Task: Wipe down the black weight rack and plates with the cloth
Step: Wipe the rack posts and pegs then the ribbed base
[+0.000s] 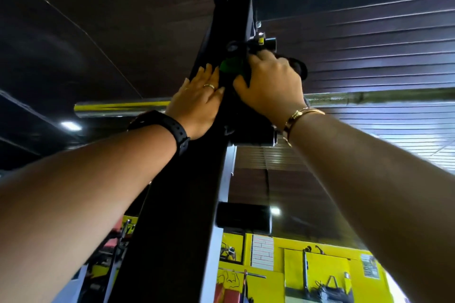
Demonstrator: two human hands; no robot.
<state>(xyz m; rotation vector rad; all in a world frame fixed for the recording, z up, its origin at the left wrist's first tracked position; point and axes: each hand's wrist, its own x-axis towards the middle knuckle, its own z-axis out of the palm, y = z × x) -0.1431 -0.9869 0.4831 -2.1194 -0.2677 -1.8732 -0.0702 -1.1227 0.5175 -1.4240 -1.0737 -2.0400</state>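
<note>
I look steeply up along the black upright of the weight rack (177,216). My left hand (197,103), with a ring and a black watch, lies flat with straight fingers against the upright's left face. My right hand (270,86), with a gold bracelet, grips a green cloth (231,65) and presses it onto the rack just below a black knob and bracket (267,43). Most of the cloth is hidden under my fingers. No weight plates are clearly in view.
A chrome bar (118,108) runs horizontally behind my hands. A black cylindrical peg (243,215) juts from the upright lower down. The dark ceiling fills the top. Yellow walls with gym gear (320,275) show at the bottom.
</note>
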